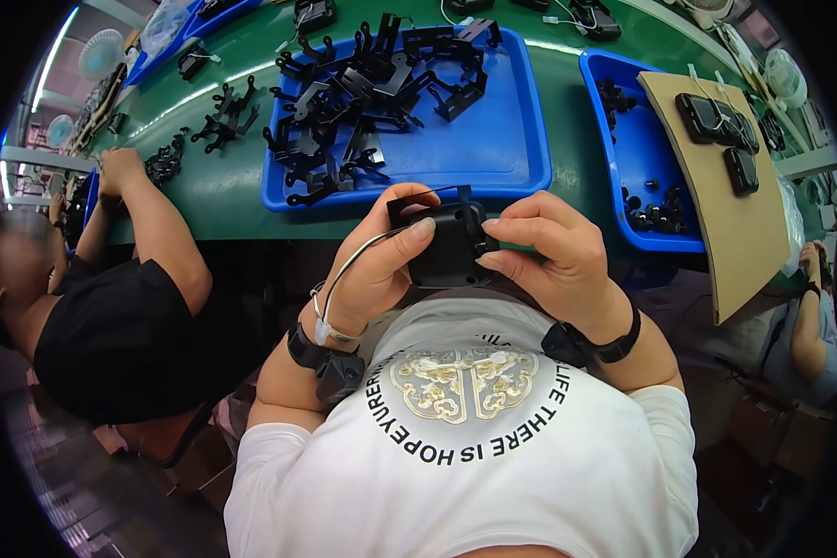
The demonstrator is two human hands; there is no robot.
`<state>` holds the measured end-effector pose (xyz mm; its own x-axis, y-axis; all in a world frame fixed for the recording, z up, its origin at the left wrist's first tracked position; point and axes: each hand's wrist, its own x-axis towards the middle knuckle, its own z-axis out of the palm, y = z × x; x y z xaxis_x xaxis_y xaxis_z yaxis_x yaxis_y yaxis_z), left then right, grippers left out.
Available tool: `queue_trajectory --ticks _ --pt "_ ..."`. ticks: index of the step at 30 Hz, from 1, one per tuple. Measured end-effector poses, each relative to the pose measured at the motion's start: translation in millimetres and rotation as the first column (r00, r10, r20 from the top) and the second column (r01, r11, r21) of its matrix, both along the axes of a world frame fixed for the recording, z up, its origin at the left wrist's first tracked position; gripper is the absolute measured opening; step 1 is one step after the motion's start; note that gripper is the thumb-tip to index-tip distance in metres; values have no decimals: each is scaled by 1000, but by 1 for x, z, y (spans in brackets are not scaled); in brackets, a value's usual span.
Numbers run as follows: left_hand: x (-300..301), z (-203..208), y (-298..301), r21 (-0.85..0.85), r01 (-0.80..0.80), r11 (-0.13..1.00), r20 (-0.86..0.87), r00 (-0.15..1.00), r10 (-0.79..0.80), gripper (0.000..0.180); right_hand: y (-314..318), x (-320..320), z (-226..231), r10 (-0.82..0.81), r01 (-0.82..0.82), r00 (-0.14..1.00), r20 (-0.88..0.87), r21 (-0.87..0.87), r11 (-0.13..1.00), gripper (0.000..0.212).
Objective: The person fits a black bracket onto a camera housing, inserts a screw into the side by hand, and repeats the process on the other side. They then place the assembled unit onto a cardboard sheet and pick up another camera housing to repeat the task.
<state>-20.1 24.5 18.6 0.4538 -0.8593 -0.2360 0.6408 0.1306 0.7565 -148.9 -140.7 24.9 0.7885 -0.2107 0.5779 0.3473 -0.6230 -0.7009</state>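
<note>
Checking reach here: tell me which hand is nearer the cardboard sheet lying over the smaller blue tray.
Right. The right hand is closer to the cardboard sheet; the left hand is farther left, across the black box both hold.

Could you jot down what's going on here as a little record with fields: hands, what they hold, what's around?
left hand: grips the black boxy part, thumb on top
right hand: pinches the part's right side
white cable: runs from the part across the left wrist
big blue tray: on the green table, holds black metal brackets
neighbour's arm: reaches onto the table at left
</note>
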Motion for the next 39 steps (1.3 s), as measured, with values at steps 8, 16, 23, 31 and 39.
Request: queue_trajectory --ticks 8,16,23,31,39 --pt "-7 4 -9 51 27 998 249 968 -39 57 -10 3 -8 -77 71 997 -9 -289 955 23" --pt "-9 -5 -13 -2 -55 998 382 923 52 57 11 9 -9 -105 175 968 -227 313 934 33" --pt "-14 -9 -16 -83 -149 985 355 919 169 52 10 9 -11 -130 162 984 -125 297 941 28" --pt "-4 -8 -11 -96 -116 989 392 909 145 53 -2 2 -6 -44 48 982 -184 20 999 24" --pt "-4 -2 -11 -111 -142 984 376 910 174 55 2 3 -5 -6 31 977 -212 117 993 23"
